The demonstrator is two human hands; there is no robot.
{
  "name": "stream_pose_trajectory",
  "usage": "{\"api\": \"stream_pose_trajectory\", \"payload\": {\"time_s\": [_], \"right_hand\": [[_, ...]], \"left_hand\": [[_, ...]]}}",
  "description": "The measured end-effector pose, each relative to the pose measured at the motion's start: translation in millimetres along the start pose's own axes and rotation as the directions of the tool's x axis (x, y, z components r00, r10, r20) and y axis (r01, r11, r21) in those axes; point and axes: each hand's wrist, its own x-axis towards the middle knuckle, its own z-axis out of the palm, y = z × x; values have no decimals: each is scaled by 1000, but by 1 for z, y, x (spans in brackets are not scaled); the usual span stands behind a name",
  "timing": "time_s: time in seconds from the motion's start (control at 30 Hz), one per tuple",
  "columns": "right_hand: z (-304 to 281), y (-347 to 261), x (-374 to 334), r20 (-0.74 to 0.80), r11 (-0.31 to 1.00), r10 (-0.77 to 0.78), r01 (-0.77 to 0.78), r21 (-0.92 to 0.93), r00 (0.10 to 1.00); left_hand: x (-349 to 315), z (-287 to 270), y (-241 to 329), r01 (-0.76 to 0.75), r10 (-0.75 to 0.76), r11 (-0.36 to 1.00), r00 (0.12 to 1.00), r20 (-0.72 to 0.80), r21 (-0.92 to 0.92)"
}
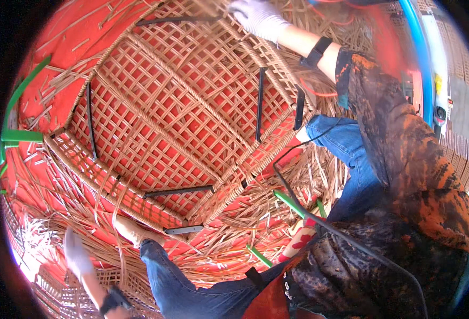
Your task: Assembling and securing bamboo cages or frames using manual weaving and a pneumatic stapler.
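Observation:
A large woven panel (165,95) of brown wicker strands on a frame lies before me, with black strips fixed along it. My right hand (258,20), in a white glove, is at the panel's far edge, fingers bent together. A brown blur beside its fingertips hides what they grip. Off the near left side of the panel, my left hand (78,254), also gloved, is raised with its fingers stretched out, slightly blurred. Nothing shows in it. Loose long strands (120,234) hang from the panel's near left rim.
Red cloth (75,26) covers the ground, strewn with cut wicker strands (234,234). A green frame part (22,136) stands at the left. My jeans-clad legs (171,282) flank the panel's near side. A black cable (351,242) crosses my lap. More woven pieces (54,290) lie at lower left.

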Motion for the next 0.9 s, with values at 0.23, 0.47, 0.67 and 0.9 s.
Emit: {"api": "stream_pose_trajectory", "payload": {"time_s": [0.23, 0.47, 0.67, 0.9], "right_hand": [[57, -6, -6, 315, 975, -88, 146, -166, 945], [124, -36, 16, 391, 948, -213, 286, -141, 896], [165, -72, 18, 380, 913, -343, 400, -79, 859], [157, -79, 33, 486, 948, -195, 291, -130, 852]], "left_hand": [[76, 152, 207, -483, 496, 867, 860, -121, 125], [87, 228, 246, -364, 369, 929, 927, -69, 71], [80, 234, 244, -354, 341, 933, 926, -162, -63], [108, 252, 244, -471, 390, 862, 852, -349, -188]]}}
